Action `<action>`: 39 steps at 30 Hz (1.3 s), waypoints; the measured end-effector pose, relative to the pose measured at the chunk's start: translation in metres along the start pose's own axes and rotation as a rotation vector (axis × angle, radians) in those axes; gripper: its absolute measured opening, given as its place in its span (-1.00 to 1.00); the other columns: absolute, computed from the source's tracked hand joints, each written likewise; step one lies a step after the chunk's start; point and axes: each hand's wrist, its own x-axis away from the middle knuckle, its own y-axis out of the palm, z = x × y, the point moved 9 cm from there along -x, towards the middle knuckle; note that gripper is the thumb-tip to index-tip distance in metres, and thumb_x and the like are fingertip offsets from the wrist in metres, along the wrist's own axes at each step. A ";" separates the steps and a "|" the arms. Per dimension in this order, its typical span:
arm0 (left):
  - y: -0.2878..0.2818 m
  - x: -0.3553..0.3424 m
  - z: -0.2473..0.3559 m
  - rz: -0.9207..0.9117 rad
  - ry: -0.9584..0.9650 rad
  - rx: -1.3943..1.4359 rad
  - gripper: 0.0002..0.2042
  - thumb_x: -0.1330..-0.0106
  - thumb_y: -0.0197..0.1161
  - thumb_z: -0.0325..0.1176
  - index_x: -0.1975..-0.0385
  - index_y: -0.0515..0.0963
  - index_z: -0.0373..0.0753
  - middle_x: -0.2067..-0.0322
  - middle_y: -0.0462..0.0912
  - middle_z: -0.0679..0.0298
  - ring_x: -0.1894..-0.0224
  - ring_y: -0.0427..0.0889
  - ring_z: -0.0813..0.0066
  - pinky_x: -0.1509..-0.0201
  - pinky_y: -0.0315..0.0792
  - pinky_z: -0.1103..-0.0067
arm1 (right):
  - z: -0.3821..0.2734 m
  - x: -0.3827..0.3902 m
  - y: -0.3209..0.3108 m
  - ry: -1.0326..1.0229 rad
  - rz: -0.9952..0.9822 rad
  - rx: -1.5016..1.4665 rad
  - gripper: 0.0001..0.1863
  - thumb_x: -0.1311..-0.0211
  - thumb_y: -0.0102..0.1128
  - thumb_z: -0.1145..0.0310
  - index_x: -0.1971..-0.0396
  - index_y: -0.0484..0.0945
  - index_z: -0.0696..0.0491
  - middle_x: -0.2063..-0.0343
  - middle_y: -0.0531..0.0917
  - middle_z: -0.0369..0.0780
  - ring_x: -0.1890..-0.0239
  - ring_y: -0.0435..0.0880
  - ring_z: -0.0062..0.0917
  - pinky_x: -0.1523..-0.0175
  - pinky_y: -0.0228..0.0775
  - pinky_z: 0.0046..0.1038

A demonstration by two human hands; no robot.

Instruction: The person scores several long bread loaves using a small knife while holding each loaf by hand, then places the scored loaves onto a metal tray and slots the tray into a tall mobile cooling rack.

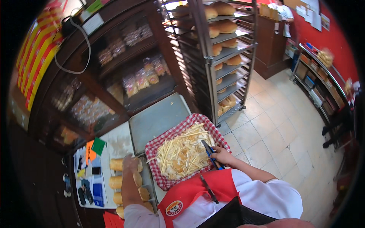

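Observation:
My left hand (131,163), which looks covered by a clear thin glove, reaches down onto the far end of a row of sliced bread loaves (116,182). Its fingers are blurred, so their grip does not show. In my right hand (222,156) is a pair of dark tongs with blue parts (208,149), held over the near right side of a basket lined with red-and-white checked cloth (152,154). Pale thin sticks and creamy white and yellowish pieces (184,154) fill the basket.
A metal tray (159,117) lies beyond the basket. Behind stand a dark wooden cabinet (133,102) with bagged goods and a tall rack (211,76) of bread. Left of the loaves are a phone (96,170) and a blue pad (98,194). Someone in white (281,11) is far off.

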 end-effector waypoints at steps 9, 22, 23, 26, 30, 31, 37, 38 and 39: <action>-0.086 0.211 -0.199 1.074 -0.197 -0.014 -0.52 -0.26 0.10 -0.15 -0.05 0.43 -0.41 -0.01 0.52 -0.04 -0.02 0.52 0.06 -0.12 0.40 0.36 | -0.053 -0.005 0.019 -0.320 0.203 0.559 -0.19 0.04 0.12 0.45 -0.26 0.01 0.30 -0.13 0.30 0.23 -0.21 0.33 -0.08 -0.28 0.15 -0.37; 0.059 0.181 -0.108 0.530 -0.401 0.300 -0.56 -0.25 0.10 -0.12 0.04 0.47 -0.37 0.07 0.55 -0.03 0.04 0.53 0.02 -0.05 0.41 0.32 | -0.034 0.019 0.102 -0.714 0.113 0.759 -0.51 0.02 0.18 0.40 0.00 0.44 0.16 -0.07 0.32 0.07 -0.15 0.29 -0.06 -0.26 0.16 -0.25; 0.060 0.181 -0.105 0.520 -0.390 0.308 -0.57 -0.24 0.10 -0.12 0.05 0.48 -0.36 0.07 0.55 -0.02 0.05 0.53 0.01 -0.04 0.41 0.32 | -0.035 0.023 0.111 -0.738 0.062 0.706 -0.53 0.01 0.17 0.41 0.01 0.44 0.16 -0.05 0.35 0.05 -0.14 0.31 -0.09 -0.25 0.18 -0.27; 0.063 0.182 -0.102 0.495 -0.363 0.328 -0.57 -0.24 0.10 -0.12 0.07 0.49 -0.35 0.09 0.56 -0.02 0.06 0.54 0.00 -0.02 0.41 0.31 | -0.037 0.035 0.143 -0.831 -0.109 0.624 -0.59 -0.03 0.11 0.45 0.04 0.46 0.15 0.10 0.48 -0.05 -0.02 0.46 -0.24 -0.14 0.31 -0.36; 0.064 0.193 -0.111 0.472 -0.339 0.350 -0.58 -0.24 0.10 -0.11 0.09 0.50 -0.34 0.11 0.57 -0.01 0.08 0.54 -0.01 0.00 0.41 0.30 | -0.025 0.057 0.190 -0.767 -0.353 0.535 -0.66 -0.11 0.04 0.43 0.08 0.49 0.14 0.27 0.55 -0.09 0.27 0.61 -0.34 0.16 0.48 -0.38; 0.062 0.199 -0.116 0.470 -0.333 0.354 -0.59 -0.24 0.10 -0.11 0.10 0.50 -0.34 0.12 0.58 -0.01 0.09 0.54 -0.01 0.00 0.42 0.30 | -0.014 0.056 0.206 -0.738 -0.422 0.554 -0.66 -0.11 0.04 0.42 0.07 0.49 0.14 0.30 0.57 -0.10 0.29 0.62 -0.35 0.18 0.48 -0.39; 0.086 0.298 -0.166 0.421 -0.401 0.447 -0.60 -0.23 0.10 -0.09 0.14 0.52 -0.32 0.15 0.59 -0.01 0.12 0.55 -0.03 0.04 0.42 0.28 | 0.085 0.065 0.275 -0.426 -0.791 0.795 -0.65 -0.12 0.09 0.34 0.08 0.52 0.14 0.35 0.66 -0.15 0.32 0.64 -0.39 0.19 0.46 -0.41; 0.087 0.318 -0.170 0.399 -0.417 0.443 -0.60 -0.23 0.10 -0.09 0.15 0.53 -0.32 0.16 0.60 0.00 0.12 0.55 -0.04 0.04 0.42 0.28 | 0.092 0.067 0.274 -0.381 -0.758 0.765 -0.65 -0.13 0.09 0.33 0.08 0.52 0.14 0.32 0.67 -0.14 0.30 0.65 -0.41 0.16 0.47 -0.42; 0.091 0.331 -0.169 0.377 -0.420 0.450 -0.61 -0.23 0.10 -0.09 0.15 0.53 -0.31 0.17 0.60 0.00 0.13 0.55 -0.04 0.05 0.42 0.28 | 0.094 0.065 0.267 -0.334 -0.727 0.748 -0.65 -0.14 0.10 0.31 0.08 0.52 0.14 0.30 0.68 -0.13 0.29 0.65 -0.43 0.14 0.47 -0.42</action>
